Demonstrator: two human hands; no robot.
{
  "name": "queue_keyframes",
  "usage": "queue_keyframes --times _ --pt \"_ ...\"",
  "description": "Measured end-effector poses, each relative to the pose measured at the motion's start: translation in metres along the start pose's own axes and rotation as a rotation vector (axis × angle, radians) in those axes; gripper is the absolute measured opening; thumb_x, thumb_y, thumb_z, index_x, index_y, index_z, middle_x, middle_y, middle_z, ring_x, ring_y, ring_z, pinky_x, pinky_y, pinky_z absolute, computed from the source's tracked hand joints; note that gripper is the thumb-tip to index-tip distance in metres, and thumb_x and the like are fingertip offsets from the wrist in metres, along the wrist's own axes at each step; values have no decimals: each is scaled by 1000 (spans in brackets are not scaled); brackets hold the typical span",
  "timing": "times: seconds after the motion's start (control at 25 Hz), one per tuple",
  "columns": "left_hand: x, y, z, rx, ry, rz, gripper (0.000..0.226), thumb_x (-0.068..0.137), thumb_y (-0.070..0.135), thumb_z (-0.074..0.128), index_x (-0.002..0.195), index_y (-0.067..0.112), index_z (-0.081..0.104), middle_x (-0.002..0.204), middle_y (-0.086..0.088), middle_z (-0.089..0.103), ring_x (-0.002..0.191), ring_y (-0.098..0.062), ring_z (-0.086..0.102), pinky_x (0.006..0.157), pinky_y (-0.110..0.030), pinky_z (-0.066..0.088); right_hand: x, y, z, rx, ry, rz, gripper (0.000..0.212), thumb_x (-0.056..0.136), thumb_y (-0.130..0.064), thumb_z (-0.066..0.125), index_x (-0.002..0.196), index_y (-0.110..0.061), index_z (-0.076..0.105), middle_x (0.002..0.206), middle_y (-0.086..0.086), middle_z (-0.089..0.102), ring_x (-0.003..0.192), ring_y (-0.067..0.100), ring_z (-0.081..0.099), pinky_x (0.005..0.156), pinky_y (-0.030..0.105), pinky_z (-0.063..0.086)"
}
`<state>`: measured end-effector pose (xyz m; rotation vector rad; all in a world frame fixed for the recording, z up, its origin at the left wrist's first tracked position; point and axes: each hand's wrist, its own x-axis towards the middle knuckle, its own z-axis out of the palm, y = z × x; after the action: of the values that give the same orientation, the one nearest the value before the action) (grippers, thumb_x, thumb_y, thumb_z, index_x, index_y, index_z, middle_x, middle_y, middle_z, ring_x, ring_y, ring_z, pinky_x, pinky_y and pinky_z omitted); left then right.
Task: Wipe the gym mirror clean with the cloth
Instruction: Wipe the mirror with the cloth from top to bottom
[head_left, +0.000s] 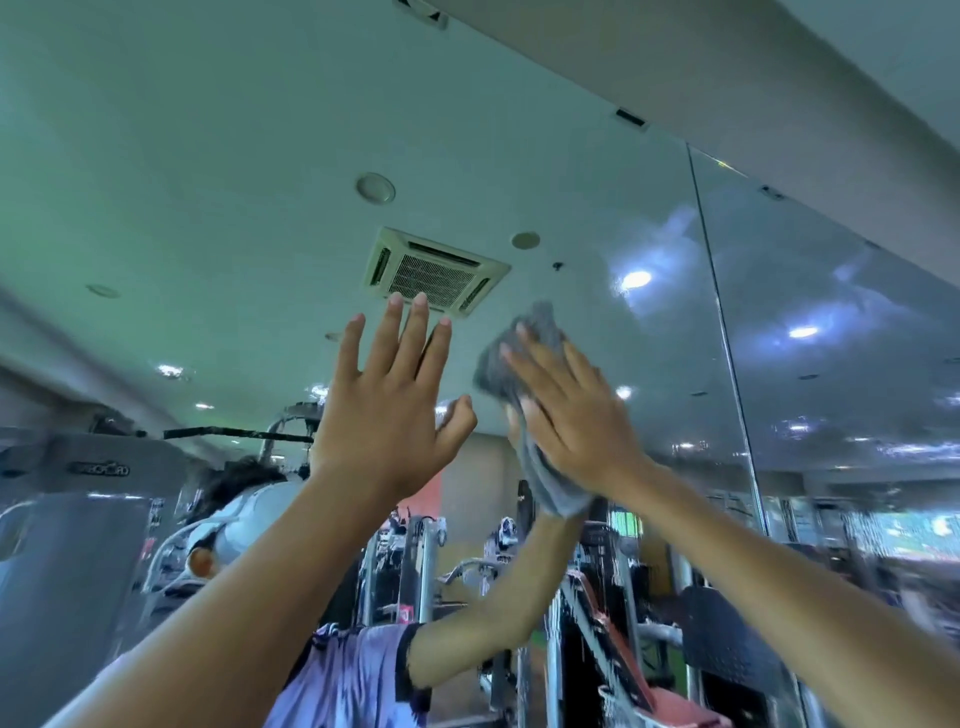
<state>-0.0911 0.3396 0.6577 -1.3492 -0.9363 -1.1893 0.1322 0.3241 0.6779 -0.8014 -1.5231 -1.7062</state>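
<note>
The gym mirror (218, 171) fills the view and reflects the ceiling, gym machines and me. My right hand (574, 410) presses a grey cloth (511, 358) flat against the glass at centre right, fingers spread over it, and part of the cloth hangs below the palm. My left hand (387, 400) rests flat on the mirror just left of the cloth, fingers spread, holding nothing.
A vertical seam (724, 332) between mirror panels runs right of my right hand. The mirror's top edge meets a white beam (779, 88) at the upper right. Hazy smears (670, 228) show on the glass near the seam. Gym machines appear only as reflections below.
</note>
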Motion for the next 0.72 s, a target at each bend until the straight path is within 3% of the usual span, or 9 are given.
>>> queue_keyframes --times 0.08,0.12,0.24,0.32,0.4,0.56,0.6,0.64,0.72 --pt "0 1 0 -4 -3 -4 77 94 54 18 155 9 31 162 -16 24 151 -32 19 121 -53 7 -15 37 -5 9 -84 -145 50 106 -40 18 152 -22 29 159 2 30 144 27 30 114 41 32" --pt "0 2 0 -11 1 -8 76 94 53 20 154 9 32 161 -16 25 151 -33 20 120 -53 8 -10 51 -4 3 -84 -65 50 106 -39 21 152 -21 30 158 4 32 140 29 37 112 44 34" --pt "0 3 -1 -19 20 -11 75 93 52 24 153 7 35 160 -17 28 150 -34 23 120 -54 10 39 51 5 26 47 448 59 99 -37 22 148 -12 43 154 10 40 137 32 39 114 46 34" --pt "0 3 -1 -21 29 -4 75 94 52 24 152 7 36 159 -18 30 149 -34 26 120 -54 12 69 17 9 75 26 667 62 99 -41 15 153 -16 34 160 6 30 146 31 26 119 43 21" --pt "-1 2 -2 -23 33 -3 74 94 51 23 152 7 37 159 -18 30 149 -34 26 120 -54 12 62 -10 7 67 8 506 58 102 -39 18 155 -19 29 162 3 24 149 30 22 120 41 18" --pt "-2 1 -3 1 -10 7 76 94 53 19 154 9 31 161 -17 25 151 -33 20 120 -53 8 3 15 -7 61 -68 -213 50 102 -31 29 150 -17 34 158 5 33 143 31 32 115 37 28" --pt "-2 1 -4 2 -20 10 77 93 53 18 155 9 31 162 -17 24 151 -33 19 121 -53 7 4 34 -6 44 -89 -232 52 100 -29 32 149 -14 35 156 7 35 140 32 33 113 38 29" --pt "-2 1 -4 -2 -23 10 77 93 53 18 155 9 30 162 -17 23 152 -33 17 121 -53 6 11 49 -5 37 -91 -139 55 97 -29 32 149 -11 36 155 11 37 137 33 35 112 42 31" --pt "-3 1 -5 -12 -19 8 77 93 53 18 155 8 29 162 -17 22 152 -33 16 121 -54 6 49 60 3 54 -48 314 68 92 -38 19 148 -4 39 155 15 37 137 36 37 112 46 31"
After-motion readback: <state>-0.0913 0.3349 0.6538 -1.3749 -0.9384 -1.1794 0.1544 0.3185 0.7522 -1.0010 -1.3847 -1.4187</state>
